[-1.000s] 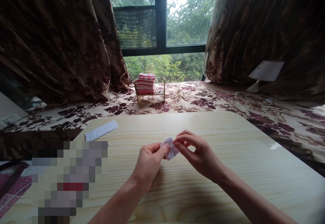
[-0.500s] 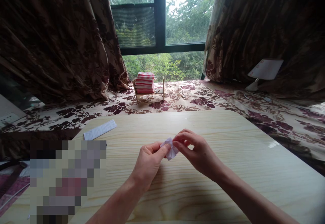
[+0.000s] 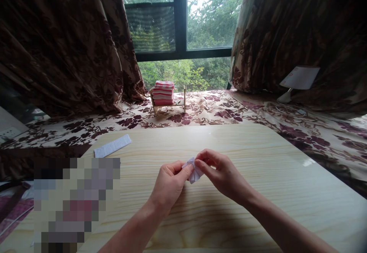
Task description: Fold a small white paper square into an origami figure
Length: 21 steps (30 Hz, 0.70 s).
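Note:
Over the middle of the pale wood-grain table (image 3: 229, 207), a small piece of folded white paper (image 3: 196, 175) is held up between my two hands. My left hand (image 3: 172, 178) pinches its left side, thumb on top and fingers behind. The thumb and forefinger of my right hand (image 3: 219, 171) close on the paper's upper right edge. Several creases and flaps show on the paper; the part under my left thumb is hidden.
A folded strip of printed paper (image 3: 112, 146) lies at the table's far left. Beyond the table, a small wooden rack (image 3: 169, 107) carries a stack of pink-and-white cloths (image 3: 163, 93) on a floral cover. A lamp (image 3: 299, 78) stands at right. Something at lower left is pixelated.
My right fingers have come in against the paper's upper edge, and the paper has tilted slightly. Both hands stay in nearly the same place. The view has shifted a little.

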{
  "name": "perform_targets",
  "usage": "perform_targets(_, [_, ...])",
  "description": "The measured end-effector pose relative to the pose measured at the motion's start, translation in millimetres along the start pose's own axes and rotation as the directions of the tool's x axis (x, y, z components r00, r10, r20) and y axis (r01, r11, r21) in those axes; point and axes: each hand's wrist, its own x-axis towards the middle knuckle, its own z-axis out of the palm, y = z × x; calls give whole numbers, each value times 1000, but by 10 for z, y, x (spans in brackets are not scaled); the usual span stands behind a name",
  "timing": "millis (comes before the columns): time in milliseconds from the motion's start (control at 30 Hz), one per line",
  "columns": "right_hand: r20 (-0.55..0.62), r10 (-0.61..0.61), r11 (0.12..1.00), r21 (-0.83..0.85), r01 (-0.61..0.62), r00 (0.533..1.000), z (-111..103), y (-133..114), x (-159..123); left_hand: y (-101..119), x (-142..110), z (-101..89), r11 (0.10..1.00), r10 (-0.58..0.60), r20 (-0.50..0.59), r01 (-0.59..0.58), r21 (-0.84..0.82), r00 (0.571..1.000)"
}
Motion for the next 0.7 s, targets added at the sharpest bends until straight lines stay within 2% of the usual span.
perform_targets(167, [26, 36, 997, 71, -38, 999, -8, 28, 9, -37, 6, 8, 999, 5, -41, -4, 36, 999])
perform_targets(300, [42, 11, 989, 149, -17, 999, -15, 44, 25, -44, 13, 4, 998, 8, -57, -4, 63, 998])
perform_targets(433, [65, -28, 995, 97, 21, 997, -14, 61, 20, -15, 7, 2, 991, 26, -37, -21, 134, 999])
perform_targets(500, [63, -74, 997, 22, 72, 995, -23, 68, 8, 5, 7, -8, 976, 43, -46, -32, 216, 998])
perform_targets(567, [42, -178, 979, -96, 181, 983, -43, 67, 0, 20, 9, -27, 953, 56, -63, -34, 301, 996])
perform_targets(633, [55, -312, 927, -200, 317, 948, -65, 57, -1, 27, 6, -47, 934, 60, -44, -41, 355, 997])
perform_targets(700, [124, -385, 890, -214, 403, 915, -77, 42, 0, 25, -5, -58, 922, 68, 10, -67, 381, 998])
